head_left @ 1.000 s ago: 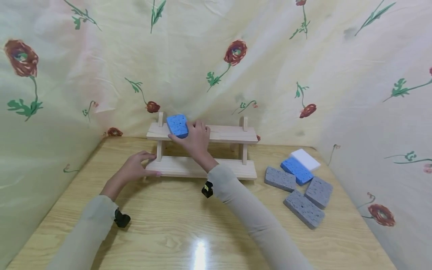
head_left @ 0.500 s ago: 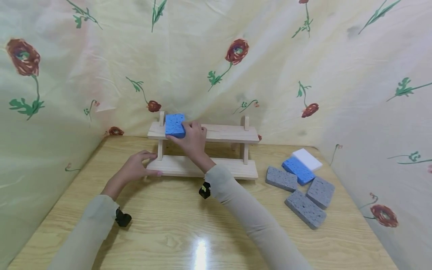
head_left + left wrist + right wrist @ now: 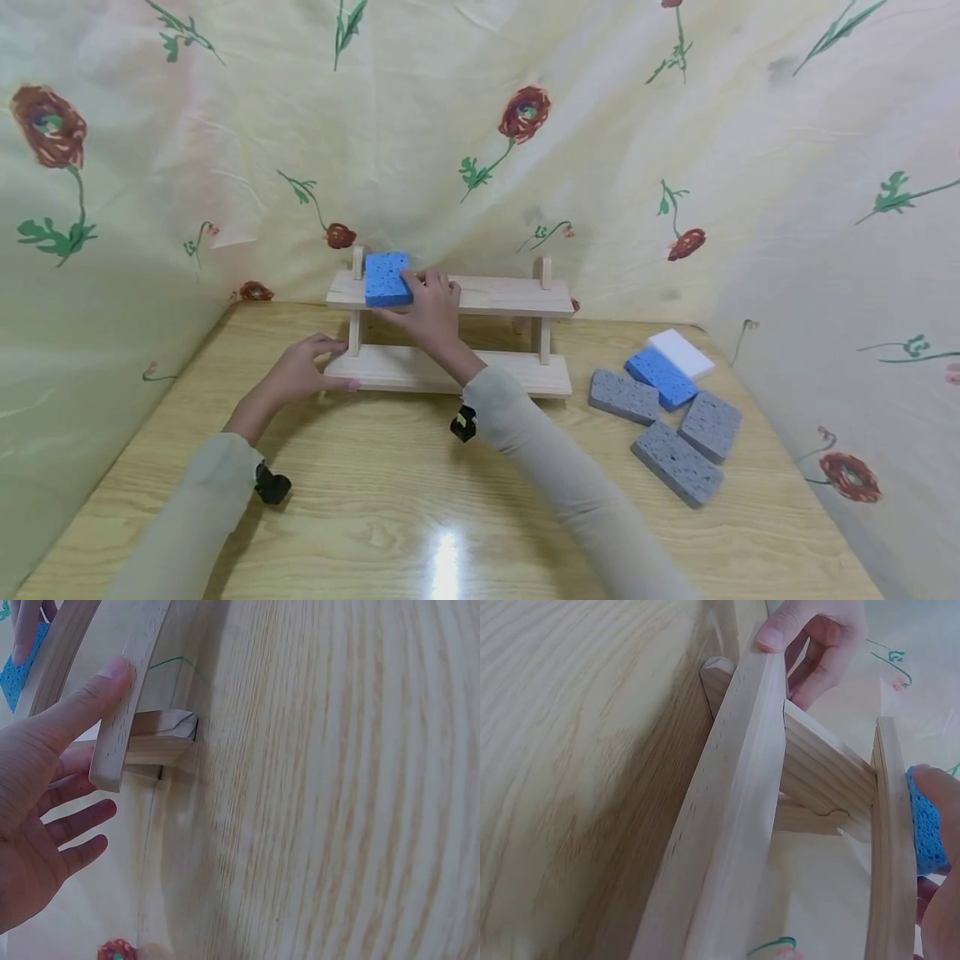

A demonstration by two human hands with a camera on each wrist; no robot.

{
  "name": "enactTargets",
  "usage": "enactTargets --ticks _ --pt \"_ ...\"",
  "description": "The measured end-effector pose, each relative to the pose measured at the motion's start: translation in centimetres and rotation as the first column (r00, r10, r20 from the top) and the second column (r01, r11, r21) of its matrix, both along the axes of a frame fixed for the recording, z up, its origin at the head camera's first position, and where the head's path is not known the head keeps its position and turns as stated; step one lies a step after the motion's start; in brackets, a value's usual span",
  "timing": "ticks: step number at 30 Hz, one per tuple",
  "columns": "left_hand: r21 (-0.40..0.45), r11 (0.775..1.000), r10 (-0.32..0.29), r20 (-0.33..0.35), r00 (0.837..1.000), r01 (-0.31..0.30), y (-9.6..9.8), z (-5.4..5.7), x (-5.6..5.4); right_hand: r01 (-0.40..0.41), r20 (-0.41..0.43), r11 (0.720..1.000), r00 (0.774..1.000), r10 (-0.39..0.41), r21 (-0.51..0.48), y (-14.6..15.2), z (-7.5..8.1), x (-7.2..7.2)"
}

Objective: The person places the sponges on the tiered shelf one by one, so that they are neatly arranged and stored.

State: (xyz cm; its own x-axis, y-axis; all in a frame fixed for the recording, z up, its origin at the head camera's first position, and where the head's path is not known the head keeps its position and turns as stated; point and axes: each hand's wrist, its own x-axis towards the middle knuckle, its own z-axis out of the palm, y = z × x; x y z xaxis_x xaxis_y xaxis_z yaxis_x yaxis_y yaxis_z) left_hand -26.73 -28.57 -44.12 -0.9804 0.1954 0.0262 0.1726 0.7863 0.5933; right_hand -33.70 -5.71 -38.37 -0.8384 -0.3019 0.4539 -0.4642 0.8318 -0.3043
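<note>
A small two-tier wooden rack stands near the back of the table. On the left of its upper board sits a pitted blue sponge. My right hand holds this sponge, thumb near its front left edge and fingers at its right side; in the right wrist view, the blue sponge is partly covered by the hand. With my left hand I grip the left end of the lower board. The left wrist view has the thumb over the board's edge and the fingers behind it.
To the right of the rack lie several sponges: a second blue sponge, a white block beside it, and grey sponges nearer the front. A flowered cloth hangs behind and along both sides of the wooden table.
The blue sponge has shifted slightly left along the upper board and straightened from a tilt. My right thumb has dropped a little at its front edge. The left hand keeps its place.
</note>
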Motion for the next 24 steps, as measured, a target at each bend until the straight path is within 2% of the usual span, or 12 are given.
enactTargets --ticks 5,9,16,19,24 --pt "-0.006 1.0 -0.001 0.006 1.0 0.001 0.0 0.0 0.1 -0.101 0.023 0.994 0.995 0.1 0.043 1.8 0.3 0.1" --pt "-0.011 1.0 0.003 0.011 1.0 -0.003 0.0 0.0 0.1 -0.205 0.015 0.977 0.979 0.205 0.057 3.8 0.9 0.2" --pt "-0.033 0.999 0.007 0.011 1.0 -0.007 0.0 0.0 0.1 -0.317 0.031 0.921 0.947 0.319 0.226 8.3 1.7 0.5" --pt "-0.032 0.999 0.001 0.004 1.0 -0.001 0.0 0.0 0.2 -0.353 0.036 0.896 0.934 0.356 0.269 10.6 1.9 0.9" --pt "-0.015 1.0 -0.006 -0.004 1.0 0.006 0.2 0.1 0.2 -0.378 -0.021 0.868 0.914 0.406 0.322 14.8 1.9 1.4"
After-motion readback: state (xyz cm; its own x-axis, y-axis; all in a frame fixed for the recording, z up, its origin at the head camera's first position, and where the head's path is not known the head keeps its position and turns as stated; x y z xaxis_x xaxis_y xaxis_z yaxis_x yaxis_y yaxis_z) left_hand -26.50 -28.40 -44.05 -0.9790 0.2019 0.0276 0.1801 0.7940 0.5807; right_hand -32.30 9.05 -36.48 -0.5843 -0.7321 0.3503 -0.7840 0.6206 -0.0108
